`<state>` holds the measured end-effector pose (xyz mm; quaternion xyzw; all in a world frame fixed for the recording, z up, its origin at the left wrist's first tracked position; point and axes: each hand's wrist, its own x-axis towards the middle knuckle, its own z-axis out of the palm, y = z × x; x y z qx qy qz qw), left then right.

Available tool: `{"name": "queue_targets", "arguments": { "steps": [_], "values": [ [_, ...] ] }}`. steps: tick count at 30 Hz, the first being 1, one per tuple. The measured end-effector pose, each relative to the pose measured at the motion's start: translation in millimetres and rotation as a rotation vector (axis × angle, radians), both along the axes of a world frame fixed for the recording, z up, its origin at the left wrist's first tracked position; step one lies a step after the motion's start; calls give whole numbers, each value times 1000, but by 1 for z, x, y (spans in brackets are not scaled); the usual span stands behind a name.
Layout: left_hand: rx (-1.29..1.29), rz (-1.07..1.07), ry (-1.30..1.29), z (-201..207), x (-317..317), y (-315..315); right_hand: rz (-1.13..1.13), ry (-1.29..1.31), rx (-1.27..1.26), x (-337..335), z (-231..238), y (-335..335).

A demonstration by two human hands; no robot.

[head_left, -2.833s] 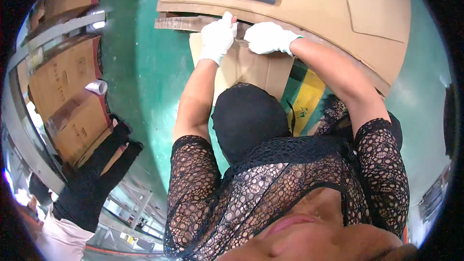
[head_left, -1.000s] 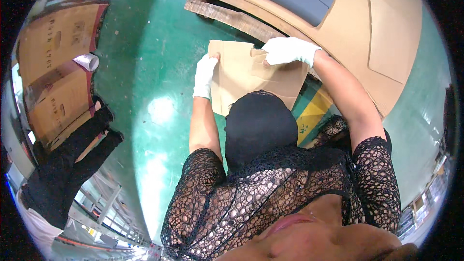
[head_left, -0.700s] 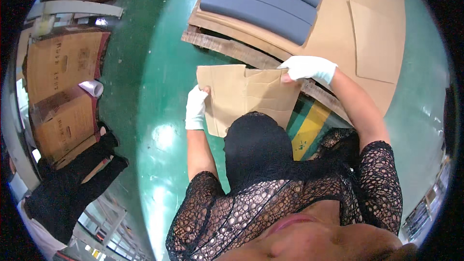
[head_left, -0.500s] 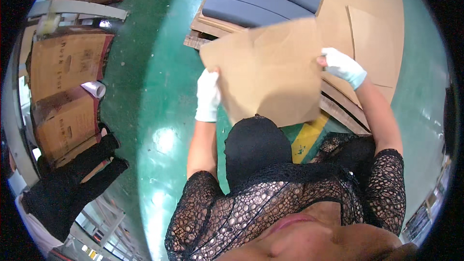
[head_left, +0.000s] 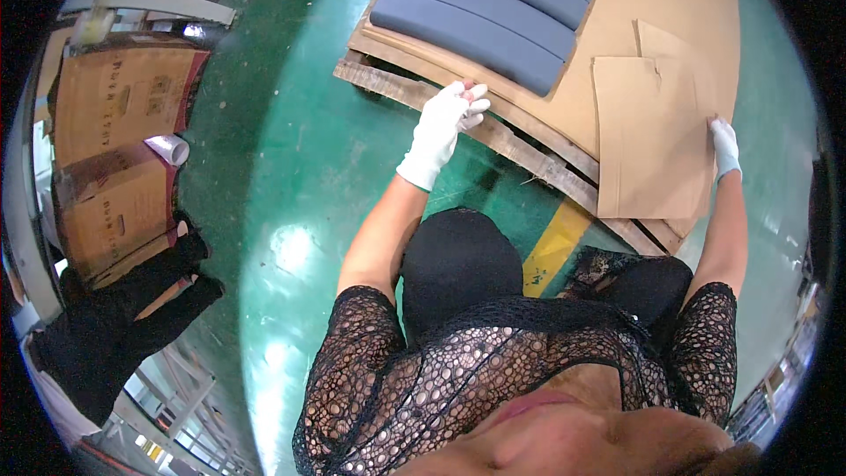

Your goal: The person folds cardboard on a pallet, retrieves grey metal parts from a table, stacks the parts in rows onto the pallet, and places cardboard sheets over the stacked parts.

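A brown cardboard sheet [head_left: 650, 137] lies over the right part of a wooden pallet [head_left: 551, 167]. My right hand [head_left: 725, 148], in a white glove with bare fingertips, grips the sheet's right edge; part of its fingers is hidden. My left hand [head_left: 438, 134], gloved the same way, is off the sheet, above the pallet's near edge. Its fingers are loosely bent and apart, with nothing in them. Beyond it, dark blue-grey padded panels [head_left: 476, 22] lie side by side on cardboard. Another cardboard piece [head_left: 661, 38] shows behind the sheet in my grip.
Large printed cartons [head_left: 128, 92] stand along the left by a pale metal rail [head_left: 150, 2], with a white roll [head_left: 169, 151] sticking out. A person in black trousers [head_left: 132, 326] is at lower left. Yellow tape [head_left: 555, 251] marks the green floor [head_left: 300, 167].
The cardboard sheet has gone from between both hands, in front of me, to the right side of the pallet. My left hand has let go of it; my right hand has moved right with it.
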<state>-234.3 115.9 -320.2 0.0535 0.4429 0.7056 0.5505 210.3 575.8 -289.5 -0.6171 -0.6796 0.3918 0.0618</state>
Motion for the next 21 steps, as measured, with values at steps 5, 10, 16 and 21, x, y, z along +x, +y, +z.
{"name": "queue_targets", "arguments": {
  "steps": [5,10,16,21],
  "values": [
    [16,0,-33,-14,15,18,-40,-305,409,-68,15,-12],
    [73,68,-38,-21,1,28,515,-510,901,-200,43,-116],
    [73,100,25,-7,0,28,979,-57,865,-270,42,-185],
    [-120,195,-78,26,7,-38,1060,10,819,-276,69,-191]
  ]
}}
